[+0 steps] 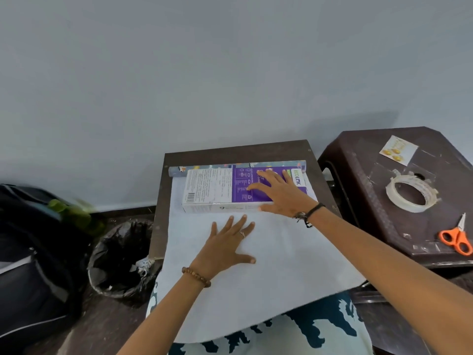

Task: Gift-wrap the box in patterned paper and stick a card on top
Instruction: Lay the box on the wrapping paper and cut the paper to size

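Far left, off the worktop [163, 201]: dark bag [30, 252] and lined bin [120, 260] on the floor; neither is touched

Paper [268, 272] is laid plain side up across the worktop, near edge hanging over the lap; the patterned side shows only on the rolled part [217, 167] along the far edge

Left hand [227, 245]: fingers spread and straight, pressed flat on the paper just in front of the box

Box [212, 190] lies lengthwise on the paper, just beside the roll. Right hand [279, 190]: fingers spread, flat on the box top, nothing pinched

Step judged: box being positioned and paper sized; no fold or cut made yet

Next move calls for the near edge to be brought up over the box and the length checked before cutting

Right, on the stool [358, 201]: card [398, 152], tape roll [412, 193], scissors [457, 239], all well apart from the hands
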